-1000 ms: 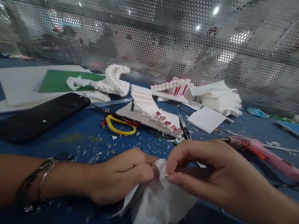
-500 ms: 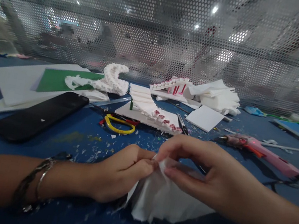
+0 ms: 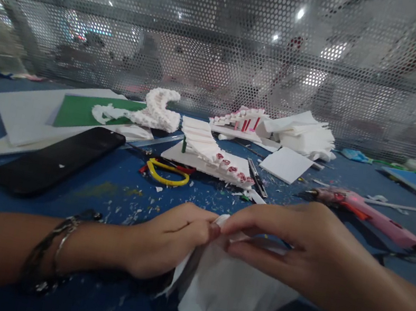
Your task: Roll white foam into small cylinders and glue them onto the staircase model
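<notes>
A crumpled white tissue [image 3: 236, 289] hangs from my two hands just above the blue table, its lower edge ragged. My left hand [image 3: 172, 240] is closed, pinching the tissue's top edge between thumb and curled forefinger. From the other side my right hand [image 3: 295, 251] takes the same edge between thumb and fingertips, close to the left thumb. Beyond the hands stands a small white stair model [image 3: 209, 150] with red spiral pieces along its lower edge. Scissors with a yellow handle [image 3: 167, 173] and a slim metal cutter [image 3: 257, 178] lie by it.
A black phone [image 3: 58, 158] lies at left, beside white and green sheets [image 3: 98, 112]. To the right is a pink glue gun [image 3: 378, 215] with its cable. A stack of white tissues [image 3: 304, 135] and a white card [image 3: 286, 164] lie farther back, before a perforated metal screen [image 3: 227, 46].
My right hand has shifted slightly, its fingers flatter and lower over the tissue edge. The tissue hangs a little lower and more spread. My left hand keeps its pinch.
</notes>
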Demonstrator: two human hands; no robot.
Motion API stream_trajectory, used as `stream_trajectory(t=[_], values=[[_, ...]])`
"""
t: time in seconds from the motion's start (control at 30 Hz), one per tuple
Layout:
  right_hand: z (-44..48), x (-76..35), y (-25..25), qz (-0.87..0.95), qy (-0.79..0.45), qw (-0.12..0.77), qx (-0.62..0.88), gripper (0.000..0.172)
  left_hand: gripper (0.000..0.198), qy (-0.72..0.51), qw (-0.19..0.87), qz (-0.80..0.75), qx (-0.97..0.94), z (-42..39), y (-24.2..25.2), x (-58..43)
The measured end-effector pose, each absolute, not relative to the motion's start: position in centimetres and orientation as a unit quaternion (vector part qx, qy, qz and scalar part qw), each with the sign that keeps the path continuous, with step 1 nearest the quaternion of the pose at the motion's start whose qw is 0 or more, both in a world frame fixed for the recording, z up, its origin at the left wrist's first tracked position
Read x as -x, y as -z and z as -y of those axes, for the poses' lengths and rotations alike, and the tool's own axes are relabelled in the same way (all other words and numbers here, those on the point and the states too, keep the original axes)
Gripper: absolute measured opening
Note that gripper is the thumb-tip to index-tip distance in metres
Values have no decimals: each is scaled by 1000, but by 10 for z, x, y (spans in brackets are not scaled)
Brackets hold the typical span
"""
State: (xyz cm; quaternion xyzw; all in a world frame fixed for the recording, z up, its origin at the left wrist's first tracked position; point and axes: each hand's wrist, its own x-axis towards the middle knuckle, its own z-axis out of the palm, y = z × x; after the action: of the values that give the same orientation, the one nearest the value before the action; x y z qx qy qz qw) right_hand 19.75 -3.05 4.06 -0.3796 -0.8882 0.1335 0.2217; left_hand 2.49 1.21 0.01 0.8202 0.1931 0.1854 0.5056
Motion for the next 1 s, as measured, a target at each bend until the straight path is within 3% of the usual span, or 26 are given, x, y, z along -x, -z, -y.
stream_trajectory(t=[0.17, 0.4, 0.5, 0.67, 1.0], values=[[35, -197, -42, 907, -90, 192, 363, 10, 29, -169, 521, -163, -821, -13, -1, -24], [28, -198, -49, 847, -270, 232, 395, 7, 23, -184, 594, -144, -770, -15, 0, -23], [26, -198, -49, 838, -293, 240, 394, 8, 25, -188, 594, -151, -768, -14, 0, -24], [29, -199, -48, 858, -266, 232, 373, 13, 19, -187, 562, -176, -786, -14, -1, -24], [28, -194, -44, 898, -139, 239, 342, 7, 19, -174, 537, -169, -808, -16, -3, -25]])
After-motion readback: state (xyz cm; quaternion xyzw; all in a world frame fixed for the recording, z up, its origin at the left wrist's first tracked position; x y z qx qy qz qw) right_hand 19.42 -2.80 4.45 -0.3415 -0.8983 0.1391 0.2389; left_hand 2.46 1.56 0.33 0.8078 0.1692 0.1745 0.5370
